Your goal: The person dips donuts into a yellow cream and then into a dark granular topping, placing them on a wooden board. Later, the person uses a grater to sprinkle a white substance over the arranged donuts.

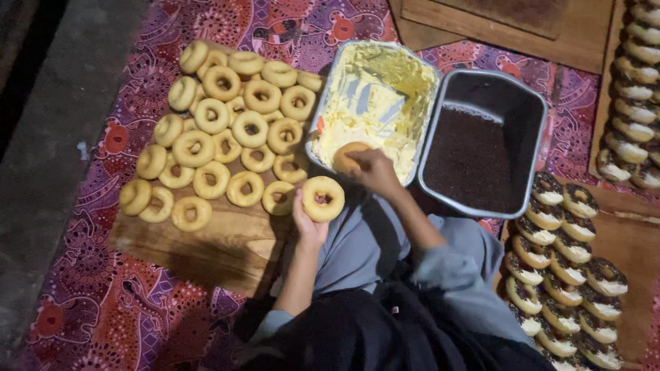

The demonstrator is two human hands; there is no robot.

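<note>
While dipping one doughnut (348,158) face down into the cream tin (330,89) with right hand (375,172) clenched on it, left hand (309,223) gripping another plain doughnut (323,198); next, probably lift and carry toward the sprinkle tin (533,93).

This looks like a small home bakery set up on the floor (41,172), not at a kitchen worktop. A patterned red and purple cloth (103,309) covers the ground. On it lies a wooden board (220,254) loaded with plain ring doughnuts (227,130), beside a metal tray of pale cream (375,96) and another of dark sprinkles (481,151). Rows of finished, topped doughnuts (564,268) fill boards along the right edge.
</note>
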